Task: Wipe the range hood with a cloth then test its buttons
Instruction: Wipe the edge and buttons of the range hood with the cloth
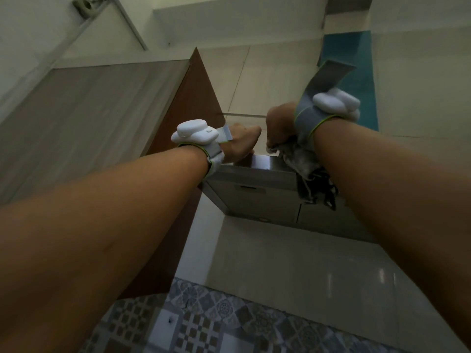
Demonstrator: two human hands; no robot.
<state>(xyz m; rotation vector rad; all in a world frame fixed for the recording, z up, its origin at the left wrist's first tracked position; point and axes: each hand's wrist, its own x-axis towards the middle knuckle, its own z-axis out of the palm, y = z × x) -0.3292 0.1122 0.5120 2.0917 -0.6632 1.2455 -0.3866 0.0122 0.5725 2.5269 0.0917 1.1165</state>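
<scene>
The range hood (257, 192) is steadied by the left hand (239, 143) laid flat on top — the bunched cloth (303, 161) is clenched in the right hand (280, 123) for wiping.

No readable text, label, brand, number or sign is showing anywhere in view. The range hood (257, 197) is carrying a small dark slot-like mark on its front panel, too blurred to read. The white wrist devices (195, 132) are showing no legible marking, and the patterned tiles (216, 319) are bearing ornament only, no lettering.
</scene>
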